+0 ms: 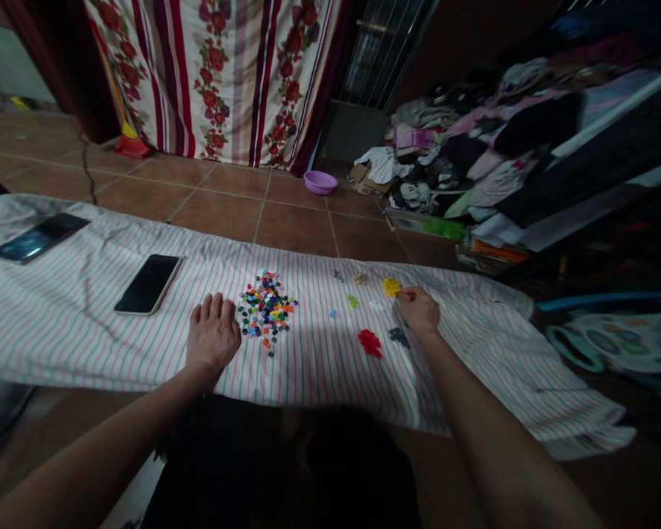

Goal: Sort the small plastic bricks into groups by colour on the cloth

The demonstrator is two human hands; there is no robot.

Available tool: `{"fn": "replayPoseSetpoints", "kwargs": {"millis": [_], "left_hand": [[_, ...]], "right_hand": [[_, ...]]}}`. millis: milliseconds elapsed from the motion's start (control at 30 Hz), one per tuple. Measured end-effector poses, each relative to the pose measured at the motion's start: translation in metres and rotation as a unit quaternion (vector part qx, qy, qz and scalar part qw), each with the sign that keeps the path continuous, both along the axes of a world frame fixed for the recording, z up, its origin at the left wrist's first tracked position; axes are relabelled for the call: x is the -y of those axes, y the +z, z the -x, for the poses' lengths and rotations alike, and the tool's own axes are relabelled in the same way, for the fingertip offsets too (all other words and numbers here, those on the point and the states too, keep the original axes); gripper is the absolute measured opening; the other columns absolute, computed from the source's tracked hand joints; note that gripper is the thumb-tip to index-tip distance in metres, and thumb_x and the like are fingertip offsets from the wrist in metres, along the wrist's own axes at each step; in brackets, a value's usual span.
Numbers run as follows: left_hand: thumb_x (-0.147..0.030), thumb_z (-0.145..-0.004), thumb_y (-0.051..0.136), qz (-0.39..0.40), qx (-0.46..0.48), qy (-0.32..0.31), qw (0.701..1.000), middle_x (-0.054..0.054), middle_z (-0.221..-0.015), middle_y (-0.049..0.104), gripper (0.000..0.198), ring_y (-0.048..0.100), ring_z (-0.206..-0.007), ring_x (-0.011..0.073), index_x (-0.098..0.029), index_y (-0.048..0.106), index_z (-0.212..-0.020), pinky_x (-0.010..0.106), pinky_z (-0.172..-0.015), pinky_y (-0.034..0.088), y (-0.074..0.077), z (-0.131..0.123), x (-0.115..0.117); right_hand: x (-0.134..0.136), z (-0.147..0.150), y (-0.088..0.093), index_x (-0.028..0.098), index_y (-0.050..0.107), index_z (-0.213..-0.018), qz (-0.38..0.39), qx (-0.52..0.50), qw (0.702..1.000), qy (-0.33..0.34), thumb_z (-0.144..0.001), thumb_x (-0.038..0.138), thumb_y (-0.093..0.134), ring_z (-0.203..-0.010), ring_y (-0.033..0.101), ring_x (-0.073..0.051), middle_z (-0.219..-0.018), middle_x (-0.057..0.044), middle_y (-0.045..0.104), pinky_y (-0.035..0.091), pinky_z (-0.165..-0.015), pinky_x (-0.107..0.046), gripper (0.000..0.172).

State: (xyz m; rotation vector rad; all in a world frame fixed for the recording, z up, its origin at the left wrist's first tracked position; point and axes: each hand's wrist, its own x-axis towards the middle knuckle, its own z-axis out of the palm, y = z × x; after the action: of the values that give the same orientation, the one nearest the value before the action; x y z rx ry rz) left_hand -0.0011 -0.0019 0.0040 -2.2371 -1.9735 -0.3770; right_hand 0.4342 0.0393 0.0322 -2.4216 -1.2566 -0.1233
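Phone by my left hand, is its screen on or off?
Off, as far as it shows: the phone lies face up on the striped cloth, its screen plain black, beside the left hand.

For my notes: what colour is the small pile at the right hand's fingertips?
Yellow; the pile shows in head view.

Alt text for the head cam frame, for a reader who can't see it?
A person's left hand lies flat on a striped cloth beside a pile of small mixed-colour pieces, while the right hand is at the edge of a small yellow group set apart, with a red group nearby. Two dark phones lie on the cloth farther left.
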Motion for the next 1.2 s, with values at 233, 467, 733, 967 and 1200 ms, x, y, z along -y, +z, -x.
{"fn": "replayPoseSetpoints", "kwargs": {"millis": [233,467,733,967,1200], "left_hand": [[-0.023,-0.093,0.035,-0.004,0.011,0.000,1.000,0.019,-0.145,0.050,0.040,0.041,-0.138,0.0354,-0.011,0.058,-0.123,0.050,-0.110,0.033,-0.002,0.000,0.000],[-0.023,-0.091,0.036,-0.004,0.036,-0.006,0.999,0.020,-0.144,0.051,0.040,0.042,-0.137,0.0359,-0.012,0.059,-0.121,0.052,-0.110,0.033,0.000,0.000,0.001],[-0.023,-0.091,0.035,-0.005,0.026,-0.004,1.000,0.020,-0.142,0.052,0.040,0.042,-0.137,0.0354,-0.011,0.058,-0.122,0.050,-0.109,0.033,0.002,0.000,0.002],[-0.023,-0.092,0.035,-0.005,0.031,-0.005,1.000,0.019,-0.143,0.052,0.039,0.041,-0.138,0.0342,-0.012,0.058,-0.121,0.049,-0.110,0.032,0.003,0.000,0.002],[-0.024,-0.092,0.034,0.002,0.026,-0.004,1.000,0.019,-0.143,0.051,0.039,0.041,-0.137,0.0341,-0.012,0.058,-0.121,0.050,-0.110,0.032,0.003,0.000,0.002]], "right_hand": [[-0.001,0.036,0.000,0.020,0.072,-0.102,-0.022,-0.030,0.999,0.039,-0.085,0.021,0.050,-0.087,0.065,-0.022,-0.095,-0.008,0.073,0.045,-0.078,-0.029,0.028],[-0.007,0.104,0.003,0.020,0.072,-0.101,-0.058,-0.070,0.978,0.186,-0.084,0.019,0.045,-0.092,0.065,-0.019,-0.104,-0.007,0.074,0.048,-0.087,-0.030,0.032],[-0.003,0.184,-0.006,0.022,0.075,-0.095,-0.019,-0.122,0.938,0.323,-0.084,0.018,0.053,-0.079,0.064,-0.016,-0.091,-0.004,0.072,0.048,-0.077,-0.027,0.025],[0.000,0.203,-0.007,0.021,0.075,-0.098,0.040,-0.108,0.934,0.337,-0.086,0.011,0.054,-0.084,0.063,-0.016,-0.095,-0.005,0.070,0.046,-0.080,-0.026,0.026],[0.006,0.206,-0.015,0.023,0.074,-0.103,0.048,-0.091,0.938,0.332,-0.086,0.010,0.052,-0.085,0.062,-0.017,-0.093,-0.005,0.068,0.044,-0.077,-0.025,0.031]]}}
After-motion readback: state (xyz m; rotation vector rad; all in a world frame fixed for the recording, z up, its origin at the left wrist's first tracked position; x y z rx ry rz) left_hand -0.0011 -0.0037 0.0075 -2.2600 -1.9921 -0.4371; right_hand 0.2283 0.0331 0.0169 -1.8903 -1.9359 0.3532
